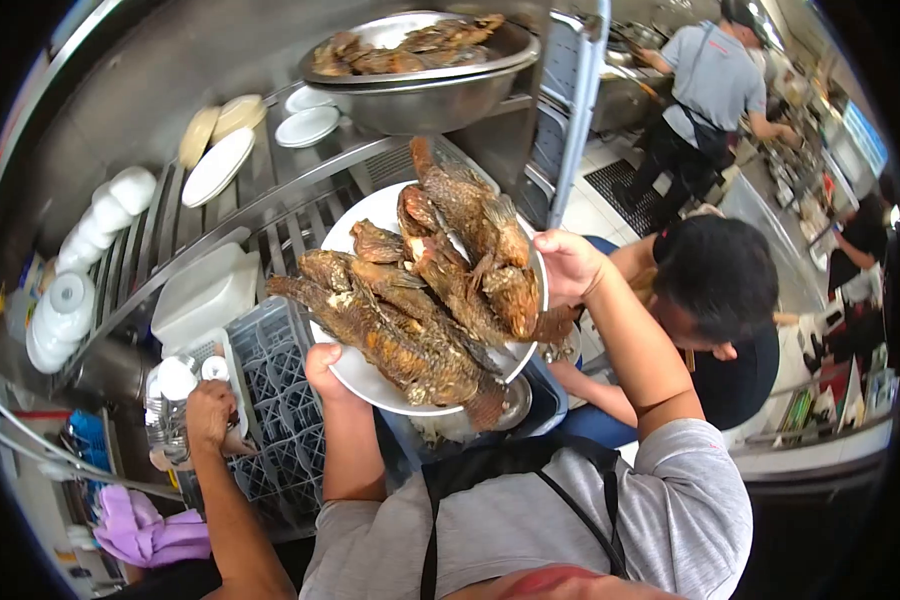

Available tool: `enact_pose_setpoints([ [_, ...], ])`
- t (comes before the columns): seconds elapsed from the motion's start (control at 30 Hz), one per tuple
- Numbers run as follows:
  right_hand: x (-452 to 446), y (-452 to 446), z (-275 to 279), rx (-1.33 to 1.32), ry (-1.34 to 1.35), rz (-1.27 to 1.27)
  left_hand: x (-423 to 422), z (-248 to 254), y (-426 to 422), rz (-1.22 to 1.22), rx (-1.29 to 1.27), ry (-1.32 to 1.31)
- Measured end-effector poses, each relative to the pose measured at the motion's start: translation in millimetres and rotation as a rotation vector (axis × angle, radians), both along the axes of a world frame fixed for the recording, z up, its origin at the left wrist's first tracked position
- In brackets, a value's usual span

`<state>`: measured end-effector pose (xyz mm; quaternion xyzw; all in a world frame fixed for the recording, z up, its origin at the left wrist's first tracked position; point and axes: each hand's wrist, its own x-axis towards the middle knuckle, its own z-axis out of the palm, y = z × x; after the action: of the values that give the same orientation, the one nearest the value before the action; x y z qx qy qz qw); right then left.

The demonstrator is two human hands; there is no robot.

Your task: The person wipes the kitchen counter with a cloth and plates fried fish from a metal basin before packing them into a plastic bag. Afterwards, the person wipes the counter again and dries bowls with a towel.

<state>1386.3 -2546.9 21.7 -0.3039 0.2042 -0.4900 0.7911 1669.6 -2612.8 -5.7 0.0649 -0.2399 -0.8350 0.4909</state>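
A large white plate [355, 372] heaped with several whole fried fish [380, 325] is held up in front of my chest. My left hand [332, 375] grips its lower left rim, thumb on the edge and the other fingers hidden beneath. At its right side, my right hand [568, 268] holds the rim, with the fingers mostly under the plate. Some fish tails stick out past the rim. Beyond the plate, a metal bowl [420, 100] with more fried fish rests on the steel shelf.
White bowls [65, 305] and plates [220, 165] stand on the slatted shelf at left. A co-worker's hand [210, 412] is near a grey dish rack [280, 400]. A crouching person [715, 280] is close on my right; another person [710, 80] stands further back.
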Motion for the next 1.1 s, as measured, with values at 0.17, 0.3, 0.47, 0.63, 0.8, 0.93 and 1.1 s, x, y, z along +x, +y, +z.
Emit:
enact_pose_setpoints([
  [0.17,12.9,79.4,15.0,0.011,-0.034,-0.158,-6.8,19.3,6.4,-0.198,-0.095,-0.094],
  [0.3,23.7,163.6,35.8,-0.076,-0.045,-0.393,-38.7,71.8,46.2,-0.311,-0.05,-0.212],
  [0.47,37.7,258.9,70.9,-0.157,-0.133,-0.717,-100.8,142.8,162.0,-0.396,-0.187,-0.117],
  [0.63,23.7,386.3,78.9,-0.225,-0.227,-0.907,-150.1,123.1,219.3,-0.528,-0.117,0.004],
  [0.8,5.0,522.4,68.4,-0.182,-0.18,-1.279,-255.6,74.3,307.3,-0.819,-0.142,-0.04],
  [0.93,2.9,612.2,50.2,-0.039,-0.129,-1.604,-311.0,35.7,394.1,-1.148,0.079,-0.067],
  [1.1,-15.6,700.2,19.2,0.027,-0.056,-1.849,-364.2,-48.1,469.0,-1.454,0.057,-0.188],
])
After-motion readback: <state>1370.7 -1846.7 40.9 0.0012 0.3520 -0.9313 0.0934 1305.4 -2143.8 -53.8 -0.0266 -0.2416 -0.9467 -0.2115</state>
